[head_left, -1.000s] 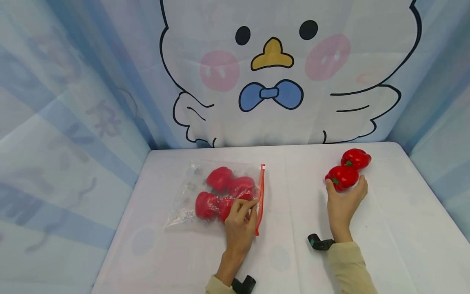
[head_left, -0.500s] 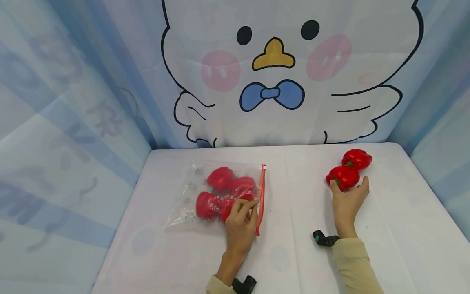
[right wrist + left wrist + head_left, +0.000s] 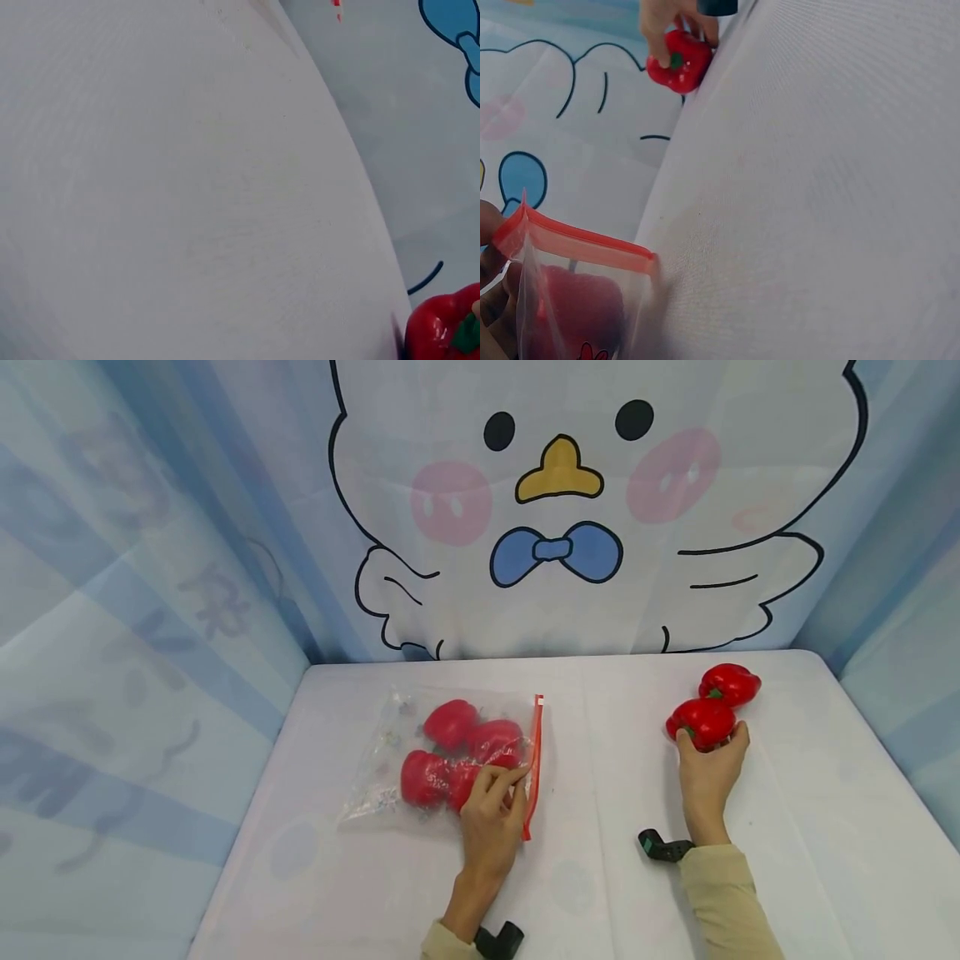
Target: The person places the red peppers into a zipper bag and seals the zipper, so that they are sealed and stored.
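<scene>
A clear zip bag [image 3: 375, 781] with a red zip strip [image 3: 535, 752] lies on the left side of the table, several red bell peppers [image 3: 450, 724] inside it. My left hand [image 3: 491, 827] pinches the bag's open-end edge beside the strip. In the left wrist view, the mouth strip [image 3: 592, 246] stands up and the bag's plastic runs to the fingers [image 3: 489, 259]. On the right, my right hand [image 3: 708, 785] grips a red bell pepper [image 3: 699, 718] from the near side, thumb by its green stem. Directly behind it a second red bell pepper [image 3: 730, 683] rests on the table.
A white cloth covers the table [image 3: 592, 860]. Behind its far edge hangs a curtain [image 3: 555, 618] with a cartoon figure. Black wrist cameras [image 3: 663, 847] sit on both wrists, and blue-white curtains [image 3: 135, 693] close off the sides.
My right hand and wrist have shifted slightly right, and its fingers have drawn in on the pepper's right side. Left hand, bag and peppers stay in place.
</scene>
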The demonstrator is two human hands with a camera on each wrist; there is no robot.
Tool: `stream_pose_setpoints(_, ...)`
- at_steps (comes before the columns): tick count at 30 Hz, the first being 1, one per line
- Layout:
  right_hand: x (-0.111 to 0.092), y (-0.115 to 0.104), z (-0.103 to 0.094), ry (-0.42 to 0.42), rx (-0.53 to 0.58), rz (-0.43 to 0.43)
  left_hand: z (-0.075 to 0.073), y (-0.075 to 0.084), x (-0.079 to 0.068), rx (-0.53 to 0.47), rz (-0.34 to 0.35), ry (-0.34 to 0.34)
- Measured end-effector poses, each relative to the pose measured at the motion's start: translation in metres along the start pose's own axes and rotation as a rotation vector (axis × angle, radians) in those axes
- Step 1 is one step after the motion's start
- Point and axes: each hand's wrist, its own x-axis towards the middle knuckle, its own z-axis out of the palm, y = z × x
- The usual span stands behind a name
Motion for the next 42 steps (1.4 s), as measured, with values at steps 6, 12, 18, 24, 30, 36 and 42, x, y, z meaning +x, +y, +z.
stream_pose_setpoints(6, 0.003, 0.000, -0.002, 0.016, 0.019, 0.028, 0.000, 0.000, 0.000, 0.000, 0.001, 0.000)
stream_pose_setpoints(12, 0.004, -0.001, -0.002, 0.017, 0.011, 0.019, 0.000, 0.000, 0.000, -0.006, 0.002, 0.003)
stream_pose_setpoints(18, 0.000, -0.002, -0.002, 0.017, 0.045, 0.039, 0.000, 0.000, -0.001, 0.000, 0.003, 0.003)
stream_pose_setpoints(24, -0.005, -0.001, -0.005, -0.001, 0.072, 0.030, 0.000, 0.000, -0.002, -0.002, 0.000, -0.001)
stream_pose_setpoints(30, -0.005, 0.001, -0.012, -0.072, 0.041, 0.037, 0.001, 0.000, -0.002, -0.005, 0.004, 0.003)
stream_pose_setpoints(36, 0.002, 0.001, -0.020, -0.216, -0.011, -0.024, 0.002, -0.001, 0.000, -0.008, 0.019, 0.007)
stream_pose_setpoints(42, 0.007, -0.001, -0.027, -0.406, -0.070, -0.136, 0.001, -0.002, 0.000, -0.008, 0.019, 0.007)
